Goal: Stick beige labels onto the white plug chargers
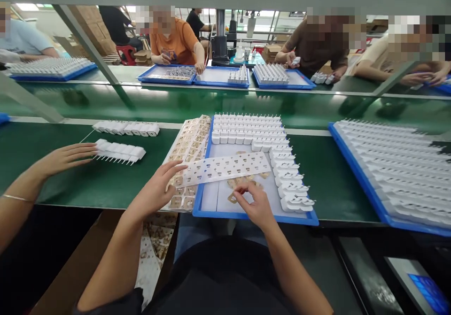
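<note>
The green bench (324,165) shows open surface between the half-filled tray (246,215) and the right-hand tray (358,176). White parts (246,136) line the former's far and right edges. A perforated strip (225,167) crosses its left rim. The left hand (153,190) meets that end; whether its fingers clamp, I cannot tell. The right hand (256,205) pinches a tan piece (231,198) just inside the front rim.

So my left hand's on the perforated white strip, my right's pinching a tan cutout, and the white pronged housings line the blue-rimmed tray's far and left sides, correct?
Not quite: the head view shows the white pronged housings lining the far and right sides of the blue-rimmed tray. Your left hand is on the perforated white strip, your right hand pinching a tan cutout.
</note>
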